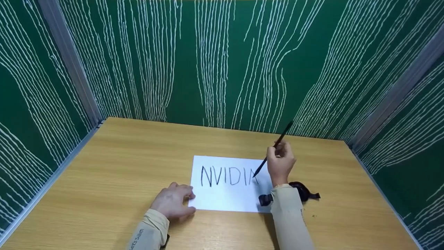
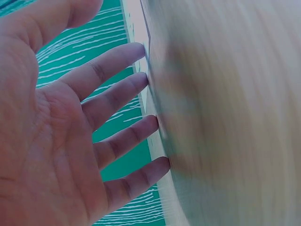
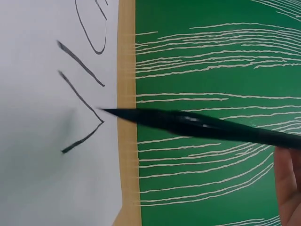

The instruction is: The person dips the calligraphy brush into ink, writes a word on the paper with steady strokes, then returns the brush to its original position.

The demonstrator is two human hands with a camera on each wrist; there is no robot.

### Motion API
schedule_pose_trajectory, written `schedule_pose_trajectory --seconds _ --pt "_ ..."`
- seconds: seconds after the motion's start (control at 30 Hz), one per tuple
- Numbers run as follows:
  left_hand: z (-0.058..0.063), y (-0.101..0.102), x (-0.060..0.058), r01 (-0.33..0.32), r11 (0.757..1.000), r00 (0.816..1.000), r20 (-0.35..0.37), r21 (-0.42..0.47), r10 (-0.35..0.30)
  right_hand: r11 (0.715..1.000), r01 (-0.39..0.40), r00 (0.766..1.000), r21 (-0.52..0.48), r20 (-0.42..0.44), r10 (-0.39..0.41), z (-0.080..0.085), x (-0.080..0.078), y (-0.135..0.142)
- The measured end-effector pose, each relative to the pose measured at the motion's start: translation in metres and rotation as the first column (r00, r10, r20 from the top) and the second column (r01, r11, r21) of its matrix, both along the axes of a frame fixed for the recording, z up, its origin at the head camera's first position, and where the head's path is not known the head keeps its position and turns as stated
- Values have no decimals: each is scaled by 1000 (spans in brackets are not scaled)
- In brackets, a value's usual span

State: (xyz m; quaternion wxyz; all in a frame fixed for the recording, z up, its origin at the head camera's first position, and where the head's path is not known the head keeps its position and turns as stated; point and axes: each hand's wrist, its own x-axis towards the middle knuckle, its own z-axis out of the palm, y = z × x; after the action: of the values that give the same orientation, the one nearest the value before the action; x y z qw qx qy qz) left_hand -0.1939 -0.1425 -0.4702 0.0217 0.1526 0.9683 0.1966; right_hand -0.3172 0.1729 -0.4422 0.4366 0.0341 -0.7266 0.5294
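Observation:
A sheet of white paper [image 1: 225, 199] lies on the table, bearing the black hand-drawn letters NVIDIA [image 1: 223, 176]. My right hand [image 1: 281, 163] pinches a slim black paintbrush [image 1: 274, 147] above the sheet's right part. In the right wrist view, the paintbrush [image 3: 188, 123] points its tip at the last letter, near where two strokes meet; I cannot tell whether the tip touches the paper. At the sheet's left edge rests my left hand [image 1: 173, 200], thumb and fingers apart. The left wrist view shows this left hand [image 2: 61, 127] with extended fingers, fingertips at the tabletop.
Partly hidden behind my right forearm is a rounded black object [image 1: 301, 191] with a short projecting end. Small dark specks mark the wooden table [image 1: 121, 166] near it. Green walls [image 1: 187, 62] with white wavy lines enclose the table at the back and sides.

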Motion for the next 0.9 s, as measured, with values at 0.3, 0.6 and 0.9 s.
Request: schedule_pose_trajectory --seconds 0.3,0.6,0.9 --pt "0 0 -1 -5 1000 1000 4 -12 5 1000 -26 999 -8 23 26 9 9 -9" --pt "0 0 -1 9 1000 1000 -3 1 -9 999 -39 999 1 5 39 14 15 -13" --pt "1 0 -1 5 1000 1000 25 -3 -5 1000 -25 999 2 27 25 12 14 -12"
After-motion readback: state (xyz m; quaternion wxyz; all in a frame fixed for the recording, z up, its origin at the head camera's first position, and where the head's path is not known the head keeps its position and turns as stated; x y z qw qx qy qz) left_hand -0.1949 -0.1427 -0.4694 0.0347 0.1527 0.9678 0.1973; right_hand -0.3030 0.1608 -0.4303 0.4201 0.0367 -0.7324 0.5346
